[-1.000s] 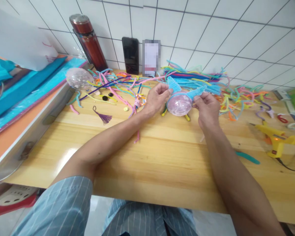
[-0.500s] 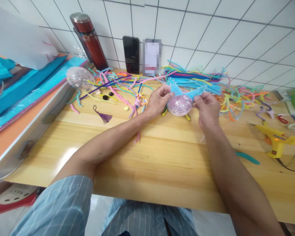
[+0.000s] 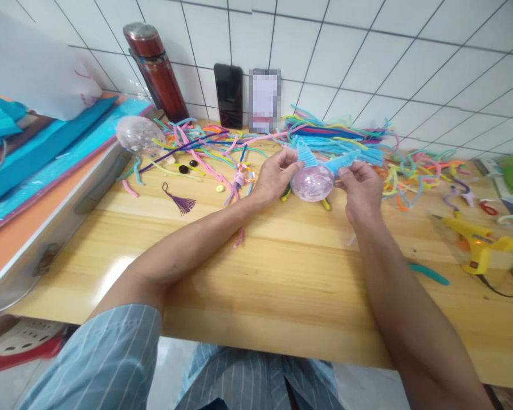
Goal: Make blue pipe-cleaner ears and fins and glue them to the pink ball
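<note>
A clear, pink-tinted plastic ball (image 3: 312, 184) sits between my two hands above the table. Two light-blue triangles of pipe cleaner stand at its upper edge like ears. My left hand (image 3: 277, 177) is closed, thumb and fingers pinching the left blue triangle (image 3: 306, 154) near its base. On the other side, my right hand (image 3: 363, 191) pinches the right blue triangle (image 3: 343, 162) by its outer part. Beneath the ball, a dark and yellow pipe-cleaner piece (image 3: 326, 204) pokes out. Where the triangles meet the ball is too blurred to tell whether they are fixed.
Loose pipe cleaners (image 3: 333, 128) lie along the wall. On the left are another clear ball (image 3: 139, 136), a purple tassel (image 3: 182, 202) and a red thermos (image 3: 158, 74). Two phones (image 3: 228, 97) lean on the tiles. At right lies a yellow glue gun (image 3: 476, 242) with its cord.
</note>
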{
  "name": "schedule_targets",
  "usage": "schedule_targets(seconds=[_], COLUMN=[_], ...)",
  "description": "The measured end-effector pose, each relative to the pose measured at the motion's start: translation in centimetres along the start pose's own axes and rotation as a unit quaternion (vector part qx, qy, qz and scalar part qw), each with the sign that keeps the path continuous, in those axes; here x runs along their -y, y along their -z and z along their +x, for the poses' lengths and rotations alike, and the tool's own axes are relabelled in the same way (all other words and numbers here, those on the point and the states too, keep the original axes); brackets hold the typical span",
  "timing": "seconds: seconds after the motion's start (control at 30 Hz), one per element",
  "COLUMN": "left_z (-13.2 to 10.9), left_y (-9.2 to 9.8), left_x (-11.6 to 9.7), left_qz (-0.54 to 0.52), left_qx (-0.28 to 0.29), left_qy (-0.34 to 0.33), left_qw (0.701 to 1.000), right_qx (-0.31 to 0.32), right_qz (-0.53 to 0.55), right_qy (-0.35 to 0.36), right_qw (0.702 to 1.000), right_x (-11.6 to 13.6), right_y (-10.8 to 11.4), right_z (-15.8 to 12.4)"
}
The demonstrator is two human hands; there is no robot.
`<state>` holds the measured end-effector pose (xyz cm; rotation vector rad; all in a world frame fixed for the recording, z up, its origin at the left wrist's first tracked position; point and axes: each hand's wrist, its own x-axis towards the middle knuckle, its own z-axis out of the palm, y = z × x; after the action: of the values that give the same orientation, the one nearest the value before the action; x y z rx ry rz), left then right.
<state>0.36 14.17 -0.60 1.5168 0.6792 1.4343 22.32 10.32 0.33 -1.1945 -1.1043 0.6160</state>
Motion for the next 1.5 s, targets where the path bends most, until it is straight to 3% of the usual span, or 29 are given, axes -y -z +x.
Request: schedule_targets(seconds=[0.7,1.07,1.5], left_z=[0.7,0.5,0.7], left_y=[0.4,0.3,0.8], left_x=[0.7,0.0,-2.4], left_qz=[-0.004,0.007,-0.065], left_qx=[0.009,0.002,0.004], left_qy=[0.006,-0.008,0.092], left_qw=[1.000,1.000,0.994], right_qx=[0.021,0.024,0.029], right_qz=[-0.015,-0.017,-0.016], right_qy=[0.027,0.023,0.007], right_qw=[0.999,0.999,0.999], right_x=[-0.3,-0.3,0.6], right_y=[-0.2,-0.2,-0.5], right_z=[0.3,0.4,-0.1])
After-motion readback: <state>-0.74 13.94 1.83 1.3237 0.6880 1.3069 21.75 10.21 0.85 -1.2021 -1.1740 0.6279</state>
